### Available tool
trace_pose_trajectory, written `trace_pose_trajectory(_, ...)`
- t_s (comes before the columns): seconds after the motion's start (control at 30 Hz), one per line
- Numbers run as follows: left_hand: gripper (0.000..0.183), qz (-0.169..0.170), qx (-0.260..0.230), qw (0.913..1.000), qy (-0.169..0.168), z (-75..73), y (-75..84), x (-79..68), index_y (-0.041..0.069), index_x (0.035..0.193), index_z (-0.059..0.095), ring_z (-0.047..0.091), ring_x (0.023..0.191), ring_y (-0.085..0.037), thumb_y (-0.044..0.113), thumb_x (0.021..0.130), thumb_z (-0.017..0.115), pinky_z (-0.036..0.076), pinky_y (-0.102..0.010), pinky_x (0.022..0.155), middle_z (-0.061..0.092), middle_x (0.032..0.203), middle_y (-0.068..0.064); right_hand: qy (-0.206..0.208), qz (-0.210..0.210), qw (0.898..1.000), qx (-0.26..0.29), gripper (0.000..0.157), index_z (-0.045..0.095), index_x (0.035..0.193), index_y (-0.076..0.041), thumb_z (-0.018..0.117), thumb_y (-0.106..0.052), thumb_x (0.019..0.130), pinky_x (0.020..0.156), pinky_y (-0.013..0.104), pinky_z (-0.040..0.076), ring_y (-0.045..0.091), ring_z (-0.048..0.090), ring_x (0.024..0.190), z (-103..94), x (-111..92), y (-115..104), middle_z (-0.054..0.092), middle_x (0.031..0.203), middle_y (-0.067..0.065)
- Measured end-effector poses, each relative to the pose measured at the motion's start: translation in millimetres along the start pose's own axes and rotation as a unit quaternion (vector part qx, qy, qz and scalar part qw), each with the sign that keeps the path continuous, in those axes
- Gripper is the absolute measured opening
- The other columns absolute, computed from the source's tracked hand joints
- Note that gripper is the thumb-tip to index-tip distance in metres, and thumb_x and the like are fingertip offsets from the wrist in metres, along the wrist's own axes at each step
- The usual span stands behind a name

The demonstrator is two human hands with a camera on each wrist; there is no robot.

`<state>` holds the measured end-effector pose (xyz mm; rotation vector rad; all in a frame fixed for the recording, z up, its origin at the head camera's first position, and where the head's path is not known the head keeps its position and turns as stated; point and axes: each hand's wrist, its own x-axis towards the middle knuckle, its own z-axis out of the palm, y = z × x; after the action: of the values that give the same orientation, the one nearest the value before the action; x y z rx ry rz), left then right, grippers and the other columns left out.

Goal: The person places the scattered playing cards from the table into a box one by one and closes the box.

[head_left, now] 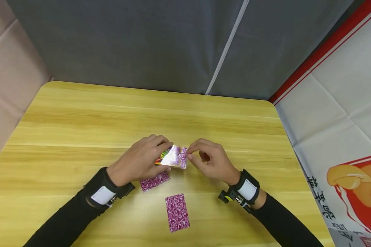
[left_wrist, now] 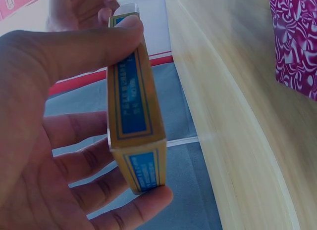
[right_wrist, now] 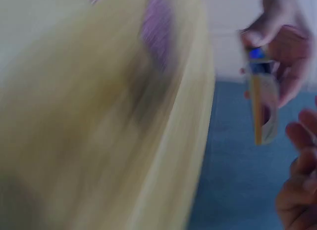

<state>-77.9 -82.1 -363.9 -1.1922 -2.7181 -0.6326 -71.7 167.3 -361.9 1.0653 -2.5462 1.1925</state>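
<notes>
"Gold and blue: illustrating which step?"

"Apparently working at one end of the box (head_left: 174, 156), gripping it in the left hand (head_left: 145, 155) above the desk (head_left: 80, 113), near magenta cards (head_left: 177, 212)."

"With the right hand (head_left: 213, 160)?"

"Curving in beside that end; pinching or not, cannot tell. Probably calling next for steady, careful opening."

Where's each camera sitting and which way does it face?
Head: worn on the head, facing forward and down at the table, box and two purple cards; left hand, right hand and both sleeves show.
Left wrist: on that wrist, facing past the box to the grey backdrop; left hand large, right hand partly visible.
Right wrist: on that wrist, facing across the table, blurred; right hand at the right edge, left hand holding the box.
Both wrist views share box, hands and backdrop.
</notes>
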Motion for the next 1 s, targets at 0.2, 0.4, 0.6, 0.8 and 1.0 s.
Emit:
trace_pose_trajectory(0.2,0.065,0.000,-0.004,1.0000,0.000,0.0,1.1,-1.2,0.003,0.125,0.063,0.057,0.104,-0.021,0.042,0.075,0.078,0.056,-0.042,0.088,0.066,0.117,-0.011,-0.032,-0.126,0.980,-0.152,0.009,0.073,0.078,-0.012,0.068,-0.019,0.081,0.060,0.025,0.060,0.006,0.065,0.073,5.5,-5,11,0.074,0.080,-0.001)
trace_pose_trajectory(0.4,0.064,0.002,0.000,1.0000,0.001,-0.4,2.5,-3.1,0.003,0.124,0.064,0.057,0.103,-0.021,0.041,0.075,0.078,0.056,-0.041,0.088,0.066,0.117,-0.011,-0.054,-0.120,0.974,-0.183,0.019,0.078,0.088,-0.012,0.065,-0.024,0.083,0.056,0.024,0.058,0.007,0.066,0.074,8.0,-6,11,0.078,0.090,0.000)
trace_pose_trajectory(0.6,0.065,-0.012,0.008,0.9999,0.002,-2.5,0.9,-4.4,0.003,0.124,0.063,0.057,0.104,-0.021,0.042,0.074,0.078,0.056,-0.042,0.088,0.065,0.118,-0.011,-0.064,-0.121,0.972,-0.192,0.029,0.078,0.105,-0.014,0.062,-0.025,0.083,0.045,0.018,0.045,0.003,0.060,0.066,9.9,-9,11,0.077,0.109,0.001)
trace_pose_trajectory(0.8,0.068,-0.026,-0.002,0.9997,0.002,-7.7,-2.7,-8.5,0.002,0.126,0.062,0.057,0.103,-0.022,0.043,0.074,0.078,0.056,-0.043,0.086,0.065,0.118,-0.012,-0.026,-0.119,0.983,-0.139,0.028,0.077,0.106,-0.009,0.068,-0.018,0.081,0.067,0.027,0.062,0.010,0.070,0.090,13.7,-9,10,0.077,0.109,0.006)
trace_pose_trajectory(1.0,0.071,-0.061,-0.009,0.9980,0.012,-18.5,-7.7,-13.0,0.000,0.126,0.062,0.058,0.100,-0.023,0.043,0.072,0.080,0.056,-0.043,0.082,0.065,0.118,-0.013,-0.045,-0.150,0.979,-0.128,0.031,0.074,0.106,-0.008,0.073,-0.024,0.080,0.080,0.029,0.061,0.013,0.068,0.099,26.1,-27,-1,0.076,0.107,0.007)
